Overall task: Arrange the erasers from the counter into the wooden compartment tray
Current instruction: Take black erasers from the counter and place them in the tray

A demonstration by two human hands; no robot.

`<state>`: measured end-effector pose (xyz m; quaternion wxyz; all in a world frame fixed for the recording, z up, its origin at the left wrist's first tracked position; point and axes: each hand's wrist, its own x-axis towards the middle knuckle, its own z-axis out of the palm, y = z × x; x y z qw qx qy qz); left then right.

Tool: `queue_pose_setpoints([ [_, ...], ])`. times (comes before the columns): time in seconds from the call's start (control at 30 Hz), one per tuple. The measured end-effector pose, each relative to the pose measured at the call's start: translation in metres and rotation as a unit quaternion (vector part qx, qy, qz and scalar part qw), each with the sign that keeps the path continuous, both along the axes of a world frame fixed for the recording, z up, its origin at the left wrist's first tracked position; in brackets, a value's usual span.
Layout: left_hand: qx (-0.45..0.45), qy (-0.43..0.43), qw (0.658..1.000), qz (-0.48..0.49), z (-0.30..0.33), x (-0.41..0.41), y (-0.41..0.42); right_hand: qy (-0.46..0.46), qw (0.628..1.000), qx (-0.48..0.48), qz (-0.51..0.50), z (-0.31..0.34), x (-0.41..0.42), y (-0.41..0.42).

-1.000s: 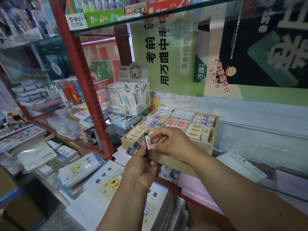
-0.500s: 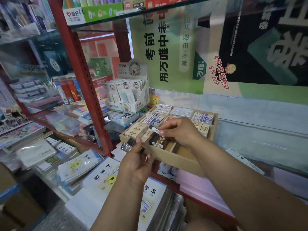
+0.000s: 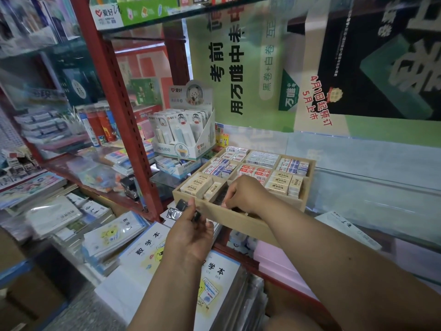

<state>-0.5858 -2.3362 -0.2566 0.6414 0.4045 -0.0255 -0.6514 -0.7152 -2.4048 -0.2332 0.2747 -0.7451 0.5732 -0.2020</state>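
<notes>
The wooden compartment tray (image 3: pixel 241 222) stands on the shelf, and its back and middle cells are packed with white, red-labelled and cream erasers (image 3: pixel 279 185). My right hand (image 3: pixel 247 194) reaches down into the front cell, its curled fingertips pinching a dark eraser (image 3: pixel 219 199) that the hand mostly hides. Just in front of the tray's left corner, my left hand (image 3: pixel 189 231) grips several dark wrapped erasers (image 3: pixel 177 210) between thumb and fingers.
A red shelf post (image 3: pixel 133 144) rises left of the tray. A display box of correction tapes (image 3: pixel 183 134) sits behind it. Stacked exercise books (image 3: pixel 143 249) lie below my left hand. A poster-covered glass panel (image 3: pixel 310 80) backs the shelf, with pink paper (image 3: pixel 284 261) under the tray.
My right hand took one dark eraser from the left hand's bundle, carried it over the tray and lowered it into the front cell. The left hand stayed near the tray's corner.
</notes>
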Motion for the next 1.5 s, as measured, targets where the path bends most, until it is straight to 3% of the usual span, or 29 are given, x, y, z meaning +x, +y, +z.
queue_pose_setpoints([
  [0.3, 0.009, -0.020, 1.000, -0.008, -0.002, 0.000, 0.002, 0.023, 0.996, 0.073, 0.039, 0.001, -0.005, -0.008],
  [0.4, 0.003, -0.039, 0.999, -0.019, 0.000, -0.003, 0.005, -0.044, 0.993, 0.104, 0.016, -0.004, -0.008, -0.010],
  [0.53, -0.011, -0.036, 0.998, -0.045, 0.002, -0.006, 0.006, -0.171, 0.984, 0.056, -0.021, 0.007, -0.015, -0.002],
  [0.63, -0.050, -0.032, 0.996, -0.063, 0.006, -0.008, 0.006, -0.238, 0.970, 0.022, 0.047, 0.014, -0.025, 0.012],
  [0.83, -0.120, -0.026, 0.988, -0.093, 0.013, -0.015, 0.007, -0.237, 0.961, 0.010, 0.143, 0.015, -0.034, 0.028],
  [1.2, -0.153, -0.058, 0.980, -0.110, 0.018, -0.027, 0.011, -0.182, 0.973, -0.014, 0.140, 0.020, -0.040, 0.033],
  [1.37, -0.158, -0.072, 0.978, -0.120, 0.019, -0.032, 0.010, -0.129, 0.978, -0.100, 0.129, 0.018, -0.032, 0.036],
  [1.5, -0.143, -0.073, 0.982, -0.096, 0.014, -0.030, 0.003, -0.182, 0.972, -0.117, 0.095, 0.017, -0.033, 0.036],
])
